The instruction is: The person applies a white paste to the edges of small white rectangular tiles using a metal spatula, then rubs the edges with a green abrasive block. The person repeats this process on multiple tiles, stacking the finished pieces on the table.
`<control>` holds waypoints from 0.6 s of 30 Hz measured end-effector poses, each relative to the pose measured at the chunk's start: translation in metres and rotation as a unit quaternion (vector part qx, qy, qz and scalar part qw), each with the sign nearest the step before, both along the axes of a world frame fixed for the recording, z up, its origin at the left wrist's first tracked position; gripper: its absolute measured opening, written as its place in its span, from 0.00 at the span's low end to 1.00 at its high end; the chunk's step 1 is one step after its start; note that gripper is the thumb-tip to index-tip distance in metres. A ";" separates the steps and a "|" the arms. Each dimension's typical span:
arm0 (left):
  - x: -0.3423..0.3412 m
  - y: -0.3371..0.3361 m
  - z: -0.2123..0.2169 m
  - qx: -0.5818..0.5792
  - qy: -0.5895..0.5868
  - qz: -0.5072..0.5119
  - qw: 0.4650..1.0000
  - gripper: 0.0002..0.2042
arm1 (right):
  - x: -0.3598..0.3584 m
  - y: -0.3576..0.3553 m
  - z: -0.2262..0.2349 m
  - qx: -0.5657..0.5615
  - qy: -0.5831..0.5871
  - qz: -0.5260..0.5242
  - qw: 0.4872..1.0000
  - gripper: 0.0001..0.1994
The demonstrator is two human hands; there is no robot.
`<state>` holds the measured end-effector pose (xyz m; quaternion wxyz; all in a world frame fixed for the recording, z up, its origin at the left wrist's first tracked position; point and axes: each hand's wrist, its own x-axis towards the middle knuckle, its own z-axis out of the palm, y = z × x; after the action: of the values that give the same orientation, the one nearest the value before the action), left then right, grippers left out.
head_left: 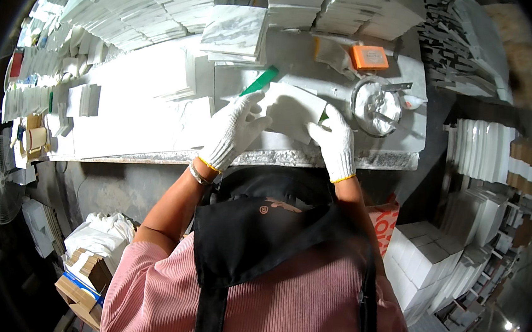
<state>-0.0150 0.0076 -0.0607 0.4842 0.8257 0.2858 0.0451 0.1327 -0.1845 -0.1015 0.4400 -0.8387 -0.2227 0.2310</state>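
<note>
Before me at the table's front edge is a pale square tile (291, 110), with shadows of my fingers on its face. My left hand (231, 130), in a white knitted glove, grips its left edge with the thumb toward the middle. On the other side my right hand (336, 139), gloved the same way, holds the right edge between thumb and fingers. A flat green strip (261, 81) lies just past my left fingertips. A bit of green also shows beside my right fingers; its kind is hidden. Right of the tile stands a round bowl (355, 114) of white paste, with flat metal tools in it.
An orange block (369, 57) and a crumpled bag (335, 55) lie behind the bowl. Marble-patterned tiles (235, 29) are stacked beyond my hands, with more stacks along the back. A fan (1, 171) stands far left; white boxes (423, 249) are piled at lower right.
</note>
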 end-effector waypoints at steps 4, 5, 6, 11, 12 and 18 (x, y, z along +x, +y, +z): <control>0.010 0.002 0.012 0.045 -0.066 -0.026 0.996 0.31 | -0.003 0.009 0.028 0.090 0.144 -0.070 0.983 0.32; 0.012 0.003 0.010 0.058 -0.087 -0.038 0.994 0.33 | -0.002 0.011 0.031 0.104 0.148 -0.074 0.981 0.31; 0.015 0.004 0.008 0.071 -0.107 -0.051 0.990 0.35 | -0.003 0.011 0.034 0.118 0.151 -0.077 0.978 0.30; 0.034 0.012 0.016 0.034 -0.133 -0.100 0.985 0.43 | -0.008 0.006 0.056 0.197 0.198 -0.095 0.955 0.29; 0.039 0.016 0.017 0.028 -0.122 -0.127 0.984 0.43 | -0.005 0.000 0.050 0.191 0.167 -0.072 0.965 0.29; 0.069 0.016 0.037 -0.060 -0.057 -0.264 0.961 0.19 | 0.000 -0.028 0.059 0.167 0.084 -0.009 0.982 0.26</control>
<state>0.0541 0.0238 -0.0236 0.5429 0.8374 0.0315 -0.0550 0.1325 -0.2122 -0.0425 0.5932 -0.7328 -0.2134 0.2561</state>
